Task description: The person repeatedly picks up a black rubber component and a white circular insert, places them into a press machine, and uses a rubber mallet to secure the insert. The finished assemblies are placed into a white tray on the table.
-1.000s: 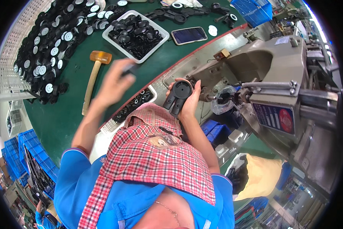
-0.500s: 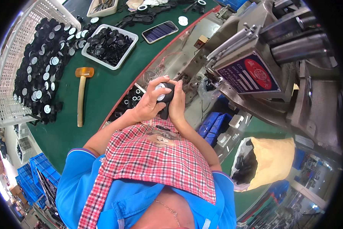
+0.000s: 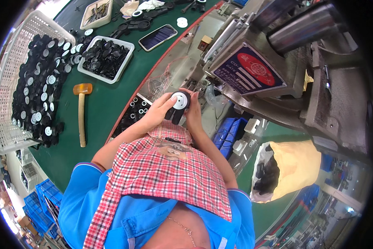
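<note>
Counted one left hand [image 3: 160, 109], one right hand [image 3: 194, 108], one black bracket [image 3: 177, 116] between, one white disc [image 3: 180, 100] on it. Tallied one mallet [image 3: 82, 113], one phone [image 3: 158, 37], one yellow sack [image 3: 296, 170], one machine nameplate [image 3: 249, 70], one large perforated basket [image 3: 6, 79], one white tray [image 3: 124, 68], one cream tray [image 3: 97, 22]. Put black-and-white wheels [image 3: 35, 89] at dozens, black round pieces [image 3: 105, 60] likewise; too heaped for exact count.

- A factory workshop is indicated by a heavy metal machine [image 3: 249, 70]
- A green bench [image 3: 104, 103] is strewn with black parts [image 3: 37, 89]
- Blue crates [image 3: 38, 208] are stacked
</note>
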Tool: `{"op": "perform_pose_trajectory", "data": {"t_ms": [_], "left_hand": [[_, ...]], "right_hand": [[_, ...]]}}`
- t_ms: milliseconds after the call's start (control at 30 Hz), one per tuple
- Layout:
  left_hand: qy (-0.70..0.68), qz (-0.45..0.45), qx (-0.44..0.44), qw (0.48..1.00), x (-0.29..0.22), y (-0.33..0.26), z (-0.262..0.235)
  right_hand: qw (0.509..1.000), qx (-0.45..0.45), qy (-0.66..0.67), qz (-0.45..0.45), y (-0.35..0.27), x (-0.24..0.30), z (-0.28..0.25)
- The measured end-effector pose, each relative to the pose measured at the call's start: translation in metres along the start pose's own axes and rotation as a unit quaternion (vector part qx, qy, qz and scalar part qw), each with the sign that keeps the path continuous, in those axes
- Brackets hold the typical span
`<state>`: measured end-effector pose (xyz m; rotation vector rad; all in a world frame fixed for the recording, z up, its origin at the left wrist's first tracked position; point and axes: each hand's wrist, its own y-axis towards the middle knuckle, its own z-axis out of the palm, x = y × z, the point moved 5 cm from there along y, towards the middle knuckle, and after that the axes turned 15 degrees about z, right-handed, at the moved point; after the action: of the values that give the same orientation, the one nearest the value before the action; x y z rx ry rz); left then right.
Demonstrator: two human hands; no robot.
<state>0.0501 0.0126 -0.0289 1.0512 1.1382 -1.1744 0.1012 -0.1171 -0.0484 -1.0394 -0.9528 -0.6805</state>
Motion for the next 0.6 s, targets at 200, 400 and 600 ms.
{"op": "perform_pose_trajectory", "data": {"t_ms": [200,400,600], "left_hand": [[0.047,0.046,0.051,0.997,0.013,0.056,0.023],[0.137,0.022,0.107,0.985,0.017,0.095,0.048],[0.196,-0.114,0.111,0.968,0.039,0.098,0.050]], "right_hand": [[0.998,-0.055,0.041,-0.017,-0.005,0.016,-0.048],[0.993,-0.087,0.070,0.040,0.000,0.029,-0.071],[0.977,-0.164,0.105,0.088,0.023,0.000,-0.077]]}}
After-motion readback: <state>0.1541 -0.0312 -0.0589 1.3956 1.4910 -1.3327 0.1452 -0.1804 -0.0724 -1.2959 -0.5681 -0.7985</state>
